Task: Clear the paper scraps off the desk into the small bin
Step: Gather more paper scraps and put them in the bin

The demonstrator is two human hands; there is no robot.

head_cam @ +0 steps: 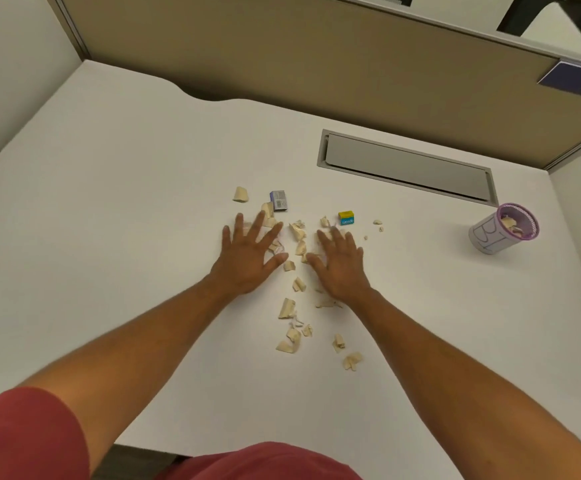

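Several cream paper scraps (288, 308) lie scattered over the middle of the white desk (109, 202). My left hand (249, 258) rests palm down with fingers spread on the left part of the pile. My right hand (342, 265) lies flat, fingers apart, on the right part. More scraps sit between the hands and nearer to me, and one piece (240, 194) lies beyond the left hand. The small purple-rimmed bin (500, 230) stands at the far right with scraps inside. Neither hand holds anything.
A small blue-grey box (278, 200) and a yellow-and-teal box (346, 217) sit just beyond the hands. A grey cable hatch (406, 166) is set into the desk at the back right. A tan partition (282, 57) closes the far side.
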